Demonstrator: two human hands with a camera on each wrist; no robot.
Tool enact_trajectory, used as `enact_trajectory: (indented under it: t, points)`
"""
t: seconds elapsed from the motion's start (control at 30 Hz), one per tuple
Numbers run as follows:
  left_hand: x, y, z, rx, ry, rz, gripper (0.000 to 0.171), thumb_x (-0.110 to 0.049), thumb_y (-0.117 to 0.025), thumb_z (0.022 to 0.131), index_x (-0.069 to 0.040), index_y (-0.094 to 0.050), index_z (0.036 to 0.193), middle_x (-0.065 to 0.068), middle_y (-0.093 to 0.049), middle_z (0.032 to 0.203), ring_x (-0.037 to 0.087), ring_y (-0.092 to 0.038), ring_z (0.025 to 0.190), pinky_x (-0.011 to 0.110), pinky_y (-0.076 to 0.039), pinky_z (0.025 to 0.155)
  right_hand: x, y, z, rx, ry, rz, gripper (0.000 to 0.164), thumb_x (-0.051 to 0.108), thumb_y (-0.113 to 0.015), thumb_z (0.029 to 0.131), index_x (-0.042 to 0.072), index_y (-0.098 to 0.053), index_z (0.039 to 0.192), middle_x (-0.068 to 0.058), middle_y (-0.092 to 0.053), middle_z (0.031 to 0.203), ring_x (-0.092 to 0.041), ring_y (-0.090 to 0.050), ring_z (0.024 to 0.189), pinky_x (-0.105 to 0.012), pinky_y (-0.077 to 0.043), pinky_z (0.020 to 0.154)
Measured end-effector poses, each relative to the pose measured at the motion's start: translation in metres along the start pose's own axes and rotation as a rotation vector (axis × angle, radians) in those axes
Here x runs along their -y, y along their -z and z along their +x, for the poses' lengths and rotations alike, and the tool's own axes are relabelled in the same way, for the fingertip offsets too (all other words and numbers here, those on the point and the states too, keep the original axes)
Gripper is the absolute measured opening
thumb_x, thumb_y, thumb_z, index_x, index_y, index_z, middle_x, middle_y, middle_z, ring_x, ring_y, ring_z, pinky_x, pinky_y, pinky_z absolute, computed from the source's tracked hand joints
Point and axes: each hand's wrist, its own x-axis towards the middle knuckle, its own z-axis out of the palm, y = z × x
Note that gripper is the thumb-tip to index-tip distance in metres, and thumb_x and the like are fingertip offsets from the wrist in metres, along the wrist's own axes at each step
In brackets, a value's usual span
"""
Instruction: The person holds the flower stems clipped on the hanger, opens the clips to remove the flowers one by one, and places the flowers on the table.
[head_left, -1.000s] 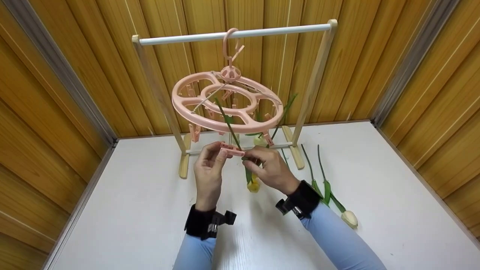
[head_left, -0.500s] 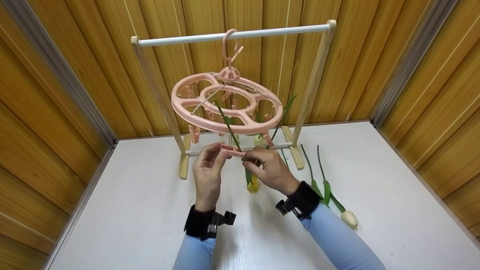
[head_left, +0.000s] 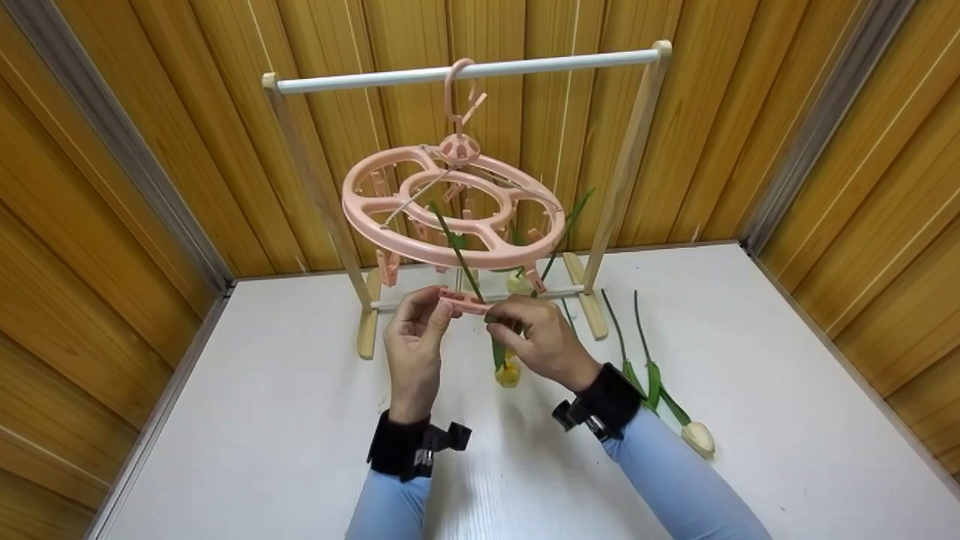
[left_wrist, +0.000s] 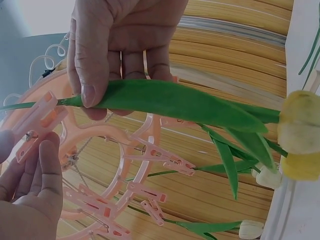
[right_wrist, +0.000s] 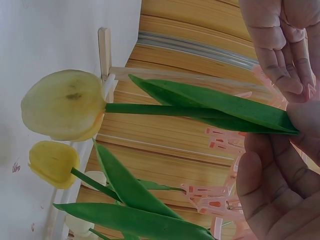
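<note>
My left hand (head_left: 415, 345) pinches a pink clothespin (head_left: 465, 302) that hangs from the front of a round pink drying hanger (head_left: 450, 251). My right hand (head_left: 544, 334) pinches an artificial tulip (right_wrist: 62, 105) by its stem, where the green leaf (left_wrist: 175, 102) begins. Its pale yellow bloom points down, and the bare stem (head_left: 457, 247) rises past the hanger's rim. In the left wrist view the stem crosses the clothespin's jaw end, beside the right thumb. Right fingers partly hide the leaf base in the head view.
A wooden rack (head_left: 637, 157) with a white rod (head_left: 555, 61) carries the hanger. Other tulips hang from clothespins, including a yellow one (right_wrist: 55, 162) and a white one (head_left: 519, 281). Loose tulips, one with a white bloom (head_left: 698, 438), lie on the white table (head_left: 262, 420) at right.
Both hands keep their hold in nearly the same place. The clothespin and the tulip shift only very slightly.
</note>
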Motion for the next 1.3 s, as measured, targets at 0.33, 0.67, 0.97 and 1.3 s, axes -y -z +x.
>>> enact_trajectory:
  t: [0.33, 0.67, 0.97, 1.3]
  points:
    - [0.001, 0.001, 0.0, 0.009, 0.0, 0.004, 0.03, -0.004, -0.063, 0.101, 0.013, -0.058, 0.125, 0.013, -0.07, 0.11, 0.02, -0.067, 0.095, 0.032, -0.055, 0.089, 0.0, 0.001, -0.001, -0.003, 0.001, -0.009, 0.006, 0.002, -0.073, 0.093, 0.003, -0.075, 0.098, -0.006, -0.071, 0.088, -0.012, -0.06, 0.07, -0.025, -0.049, 0.062]
    - [-0.001, 0.0, -0.001, 0.01, -0.008, 0.019, 0.03, -0.006, -0.064, 0.102, 0.011, -0.058, 0.126, 0.014, -0.069, 0.112, 0.02, -0.068, 0.096, 0.033, -0.055, 0.09, 0.001, 0.003, -0.002, 0.01, -0.042, 0.008, 0.007, 0.003, -0.073, 0.094, 0.001, -0.075, 0.1, -0.006, -0.072, 0.09, -0.012, -0.062, 0.072, -0.025, -0.052, 0.064]
    - [-0.001, -0.001, -0.001, 0.015, 0.002, 0.029, 0.033, -0.008, -0.064, 0.102, 0.011, -0.058, 0.127, 0.015, -0.069, 0.112, 0.02, -0.068, 0.095, 0.033, -0.055, 0.089, 0.003, 0.007, -0.003, 0.029, -0.079, 0.006, 0.007, 0.004, -0.072, 0.095, 0.002, -0.075, 0.101, -0.006, -0.071, 0.089, -0.012, -0.061, 0.072, -0.025, -0.05, 0.065]
    - [0.0, 0.0, 0.0, 0.016, 0.023, 0.037, 0.036, -0.007, -0.064, 0.102, 0.012, -0.056, 0.132, 0.017, -0.068, 0.118, 0.02, -0.069, 0.098, 0.038, -0.056, 0.092, 0.002, 0.012, -0.004, 0.027, -0.076, -0.043, 0.008, 0.005, -0.072, 0.095, 0.002, -0.075, 0.101, -0.006, -0.07, 0.088, -0.013, -0.061, 0.074, -0.027, -0.05, 0.065]
